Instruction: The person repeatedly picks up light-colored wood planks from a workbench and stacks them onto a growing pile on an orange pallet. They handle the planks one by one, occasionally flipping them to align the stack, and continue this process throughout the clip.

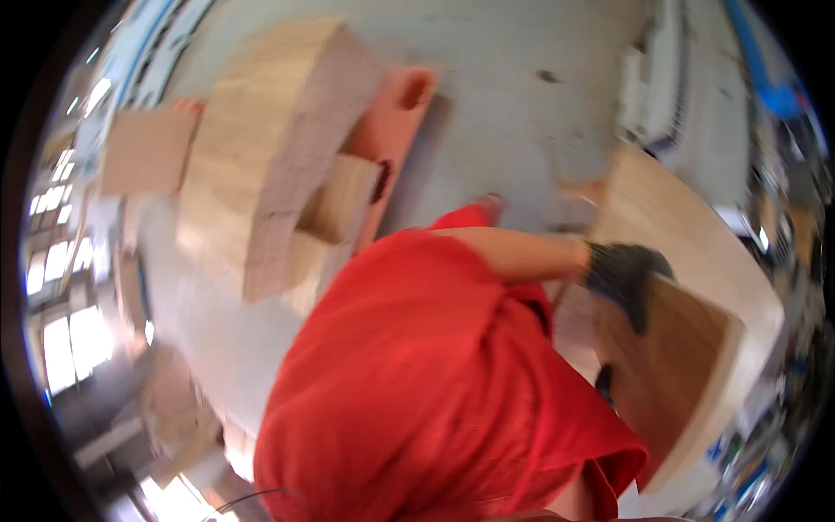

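Note:
My left hand (628, 277), in a dark work glove, grips the upper edge of a brown wooden board (670, 365) that stands tilted at the right. Its fingers hang over the board's face. Lower down, a small dark patch of my right hand (604, 383) shows against the same board; the red shirt hides most of that arm, and its fingers cannot be made out. Behind the held board lies a larger pale wooden panel (696, 222) with a curved-looking edge. Motion blurs the picture.
To the left, a tall stack of light wooden boards (261, 130) rests beside an orange slotted support (396, 130). A smaller brown panel (148, 152) is farther left. Pale machine rails (661, 78) run at the upper right, over a grey floor (522, 113). Bright windows line the left.

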Motion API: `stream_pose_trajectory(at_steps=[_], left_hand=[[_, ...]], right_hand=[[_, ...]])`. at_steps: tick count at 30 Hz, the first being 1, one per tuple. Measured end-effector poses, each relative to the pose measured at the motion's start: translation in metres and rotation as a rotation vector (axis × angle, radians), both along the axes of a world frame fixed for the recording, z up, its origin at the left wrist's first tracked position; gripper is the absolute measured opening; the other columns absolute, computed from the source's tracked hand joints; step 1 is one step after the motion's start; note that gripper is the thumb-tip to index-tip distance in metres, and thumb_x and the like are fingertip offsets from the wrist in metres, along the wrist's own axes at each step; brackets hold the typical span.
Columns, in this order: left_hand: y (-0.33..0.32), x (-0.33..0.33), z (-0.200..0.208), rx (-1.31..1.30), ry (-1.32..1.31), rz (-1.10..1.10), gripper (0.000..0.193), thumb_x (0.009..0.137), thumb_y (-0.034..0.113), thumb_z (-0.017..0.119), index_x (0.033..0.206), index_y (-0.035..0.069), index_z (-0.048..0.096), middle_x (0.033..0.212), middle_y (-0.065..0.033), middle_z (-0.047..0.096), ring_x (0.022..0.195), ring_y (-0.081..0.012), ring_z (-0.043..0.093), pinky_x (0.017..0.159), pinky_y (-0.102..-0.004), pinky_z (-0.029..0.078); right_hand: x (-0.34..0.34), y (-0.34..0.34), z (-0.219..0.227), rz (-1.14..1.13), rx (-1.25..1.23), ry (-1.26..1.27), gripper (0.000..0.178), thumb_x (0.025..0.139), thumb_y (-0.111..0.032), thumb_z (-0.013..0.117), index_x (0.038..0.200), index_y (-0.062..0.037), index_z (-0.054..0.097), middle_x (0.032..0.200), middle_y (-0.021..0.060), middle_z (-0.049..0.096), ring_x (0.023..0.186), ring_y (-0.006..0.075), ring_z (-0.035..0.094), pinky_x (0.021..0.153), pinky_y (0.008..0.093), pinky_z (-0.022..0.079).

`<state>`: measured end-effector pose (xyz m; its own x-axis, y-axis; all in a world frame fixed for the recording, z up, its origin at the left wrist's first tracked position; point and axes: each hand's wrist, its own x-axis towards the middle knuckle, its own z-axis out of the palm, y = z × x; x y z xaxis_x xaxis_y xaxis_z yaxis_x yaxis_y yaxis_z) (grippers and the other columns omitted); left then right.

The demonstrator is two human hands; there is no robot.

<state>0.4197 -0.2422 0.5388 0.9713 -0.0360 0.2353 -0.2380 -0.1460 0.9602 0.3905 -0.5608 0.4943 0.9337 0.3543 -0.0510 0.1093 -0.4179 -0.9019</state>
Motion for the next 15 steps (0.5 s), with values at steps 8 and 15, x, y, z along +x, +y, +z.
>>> stream_pose_trajectory(at_steps=[8, 15], left_hand=[[0.02, -0.03, -0.015, -0.357, -0.206, -0.205, 0.066, 0.052, 0.017, 0.091, 0.108, 0.006, 0.058, 0.106, -0.0072, 0.058, 0.1, -0.0196, 0.056, 0.089, -0.0345, 0.047], [0.021, -0.085, -0.03, -0.709, 0.24, -0.069, 0.062, 0.064, 0.007, 0.083, 0.118, 0.003, 0.052, 0.111, -0.0065, 0.06, 0.104, -0.0171, 0.055, 0.091, -0.0349, 0.047]], right_hand=[[-0.041, 0.037, -0.021, 0.035, 0.582, 0.174, 0.049, 0.092, -0.031, 0.054, 0.125, 0.0051, 0.053, 0.13, 0.0212, 0.052, 0.12, 0.0313, 0.051, 0.102, 0.041, 0.04], [-0.034, 0.044, 0.0, 0.364, 0.154, -0.157, 0.046, 0.09, -0.028, 0.058, 0.126, 0.0007, 0.053, 0.129, 0.0182, 0.053, 0.114, 0.0311, 0.054, 0.097, 0.0416, 0.044]])
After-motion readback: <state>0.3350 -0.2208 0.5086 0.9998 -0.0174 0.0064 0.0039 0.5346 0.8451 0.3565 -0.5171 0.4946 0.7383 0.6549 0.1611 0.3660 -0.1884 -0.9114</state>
